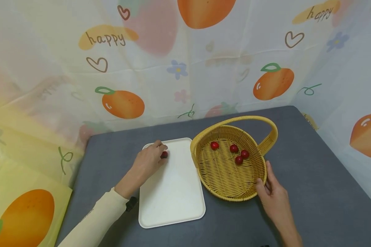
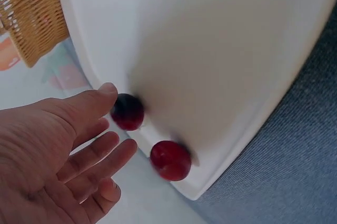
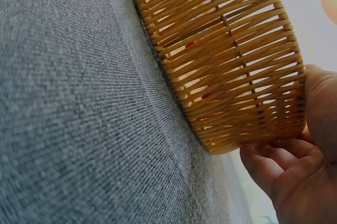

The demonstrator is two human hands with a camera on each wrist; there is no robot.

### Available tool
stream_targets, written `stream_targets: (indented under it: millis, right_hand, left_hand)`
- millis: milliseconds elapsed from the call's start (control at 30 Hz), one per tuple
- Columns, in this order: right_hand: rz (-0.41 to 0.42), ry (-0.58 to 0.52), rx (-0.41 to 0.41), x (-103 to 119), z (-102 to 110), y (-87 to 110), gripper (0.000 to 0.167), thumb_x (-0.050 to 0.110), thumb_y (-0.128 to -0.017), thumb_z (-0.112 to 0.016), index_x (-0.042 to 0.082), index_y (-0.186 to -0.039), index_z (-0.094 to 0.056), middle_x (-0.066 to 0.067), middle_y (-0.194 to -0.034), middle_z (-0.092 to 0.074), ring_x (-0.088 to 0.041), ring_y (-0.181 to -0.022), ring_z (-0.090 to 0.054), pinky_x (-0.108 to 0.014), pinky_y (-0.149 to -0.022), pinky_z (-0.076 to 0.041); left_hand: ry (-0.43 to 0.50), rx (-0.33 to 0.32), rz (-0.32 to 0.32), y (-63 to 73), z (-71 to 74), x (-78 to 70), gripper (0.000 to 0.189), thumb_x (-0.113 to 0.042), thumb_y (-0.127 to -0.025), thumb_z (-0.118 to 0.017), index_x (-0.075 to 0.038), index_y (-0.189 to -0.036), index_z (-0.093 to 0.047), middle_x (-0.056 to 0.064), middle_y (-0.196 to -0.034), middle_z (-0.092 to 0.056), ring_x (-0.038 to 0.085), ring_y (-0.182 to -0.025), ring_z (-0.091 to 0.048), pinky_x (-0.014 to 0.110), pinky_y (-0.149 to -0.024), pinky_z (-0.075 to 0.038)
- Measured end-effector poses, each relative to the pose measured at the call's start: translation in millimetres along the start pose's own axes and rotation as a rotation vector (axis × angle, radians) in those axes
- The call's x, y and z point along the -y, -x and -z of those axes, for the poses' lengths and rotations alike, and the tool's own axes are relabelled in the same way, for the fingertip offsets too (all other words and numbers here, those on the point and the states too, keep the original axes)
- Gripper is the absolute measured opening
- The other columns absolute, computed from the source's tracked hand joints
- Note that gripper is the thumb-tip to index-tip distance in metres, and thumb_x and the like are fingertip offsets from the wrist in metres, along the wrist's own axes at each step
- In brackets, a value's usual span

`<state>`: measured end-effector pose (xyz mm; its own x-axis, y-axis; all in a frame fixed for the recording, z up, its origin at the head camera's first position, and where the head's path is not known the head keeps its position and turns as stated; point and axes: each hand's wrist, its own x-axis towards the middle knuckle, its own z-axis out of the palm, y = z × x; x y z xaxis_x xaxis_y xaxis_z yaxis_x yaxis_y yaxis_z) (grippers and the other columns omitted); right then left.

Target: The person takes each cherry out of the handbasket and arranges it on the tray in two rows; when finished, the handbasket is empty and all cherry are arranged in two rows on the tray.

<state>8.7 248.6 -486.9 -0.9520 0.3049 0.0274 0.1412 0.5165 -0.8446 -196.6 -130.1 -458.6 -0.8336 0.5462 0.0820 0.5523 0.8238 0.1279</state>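
On the far left of the white tray (image 1: 176, 202), my left hand (image 1: 150, 157) reaches over a dark red cherry (image 1: 164, 154). In the left wrist view, two cherries lie near the tray's corner. The darker cherry (image 2: 128, 112) is right by my thumb tip; whether they touch I cannot tell. Beyond my loosely bent fingers is the redder cherry (image 2: 171, 161). My right hand (image 1: 275, 193) grips the rim of the yellow wicker basket (image 1: 227, 195), thumb on the near right edge and fingers outside. Several cherries (image 1: 239, 160) sit inside the basket.
Tray and basket stand side by side on a grey cloth-covered table (image 1: 315, 192). The basket's arched handle (image 1: 247, 118) rises above its far side. A printed fabric curtain (image 1: 201, 82) hangs behind the table and at both sides.
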Motion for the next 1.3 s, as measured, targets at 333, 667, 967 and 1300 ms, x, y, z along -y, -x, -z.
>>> stream_targets:
  millis: [333, 667, 967, 1300]
  right_hand:
    - [0.011, -0.006, -0.001, -1, 1, -0.5, 0.071, 0.028, -0.112, -0.053, 0.026, -0.168, -0.011, -0.019, -0.165, -0.035, -0.035, -0.133, -0.056, -0.002, -0.083, -0.045]
    - [0.036, 0.005, -0.014, -2, 0, -1.0, 0.070, 0.027, -0.112, -0.053, 0.023, -0.168, -0.012, -0.020, -0.165, -0.035, -0.036, -0.132, -0.056, -0.001, -0.084, -0.044]
    - [0.044, -0.003, -0.011, 0, 2, -0.3, 0.071, 0.027, -0.111, -0.053, 0.022, -0.168, -0.012, -0.021, -0.165, -0.033, -0.037, -0.133, -0.056, -0.001, -0.084, -0.043]
    - [0.029, -0.006, -0.007, -2, 1, 0.0, 0.071, 0.028, -0.111, -0.053, 0.026, -0.168, -0.011, -0.020, -0.164, -0.036, -0.035, -0.133, -0.056, -0.002, -0.084, -0.045]
  left_hand:
    - [0.006, -0.134, -0.083, 13.1, 27.2, -24.0, 0.034, -0.022, -0.090, -0.086, -0.013, -0.121, -0.077, 0.000, -0.108, -0.069, 0.015, -0.075, -0.066, 0.037, -0.065, -0.057]
    - [0.072, -0.301, -0.220, 24.4, 51.3, -46.5, 0.014, -0.024, -0.098, -0.075, -0.020, -0.111, -0.078, -0.009, -0.100, -0.071, 0.006, -0.075, -0.068, 0.030, -0.058, -0.052]
    - [0.216, -0.495, -0.518, 29.8, 68.3, -90.7, 0.009, -0.019, -0.097, -0.070, -0.020, -0.103, -0.077, -0.013, -0.087, -0.068, 0.002, -0.065, -0.057, 0.019, -0.054, -0.044]
    - [0.205, -0.514, -0.697, 12.1, 74.8, -150.7, 0.019, -0.023, -0.097, -0.070, -0.017, -0.113, -0.078, -0.009, -0.102, -0.073, 0.002, -0.080, -0.064, 0.018, -0.071, -0.051]
